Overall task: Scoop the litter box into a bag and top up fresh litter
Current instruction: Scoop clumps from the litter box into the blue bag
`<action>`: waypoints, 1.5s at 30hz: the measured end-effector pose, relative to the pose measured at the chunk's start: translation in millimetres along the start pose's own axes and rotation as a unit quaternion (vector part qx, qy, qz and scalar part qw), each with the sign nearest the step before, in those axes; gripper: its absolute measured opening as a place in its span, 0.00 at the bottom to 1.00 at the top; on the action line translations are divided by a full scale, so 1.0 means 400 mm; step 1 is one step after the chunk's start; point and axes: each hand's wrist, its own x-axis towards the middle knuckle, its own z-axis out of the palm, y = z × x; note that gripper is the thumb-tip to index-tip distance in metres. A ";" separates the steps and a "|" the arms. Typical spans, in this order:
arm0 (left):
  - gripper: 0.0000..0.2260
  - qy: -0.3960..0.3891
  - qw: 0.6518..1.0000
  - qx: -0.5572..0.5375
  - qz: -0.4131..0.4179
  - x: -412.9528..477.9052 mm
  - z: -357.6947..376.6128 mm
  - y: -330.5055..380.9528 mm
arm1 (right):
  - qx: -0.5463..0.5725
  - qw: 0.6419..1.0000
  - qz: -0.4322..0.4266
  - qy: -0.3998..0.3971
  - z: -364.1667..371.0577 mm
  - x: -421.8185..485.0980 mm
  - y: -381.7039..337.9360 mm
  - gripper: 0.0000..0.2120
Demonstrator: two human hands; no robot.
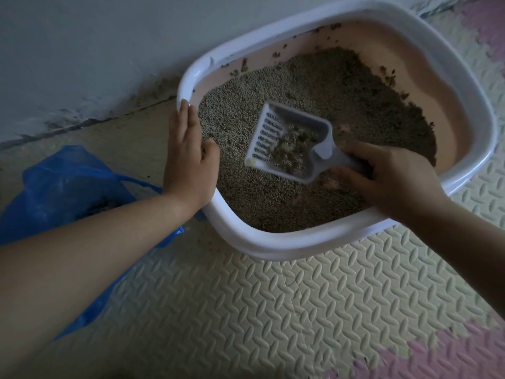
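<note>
A white-rimmed litter box [273,248] with pinkish inner walls stands on the floor, filled with grey-brown litter [273,86]. My right hand [388,181] grips the handle of a white slotted scoop [276,127], whose pan holds a small clump of litter above the litter's surface. My left hand [185,157] rests on the box's left rim, fingers straight along the edge and thumb inside. A blue plastic bag [62,184] lies on the floor left of the box, partly under my left forearm.
A pale wall [95,50] runs behind the box, with scattered litter along its base. Cream and pink textured foam mats [273,310] cover the floor in front of the box.
</note>
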 end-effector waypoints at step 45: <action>0.28 -0.041 0.963 0.240 -0.111 -0.271 -0.445 -0.317 | -0.059 0.955 -0.256 -0.141 0.091 0.197 -0.516 0.15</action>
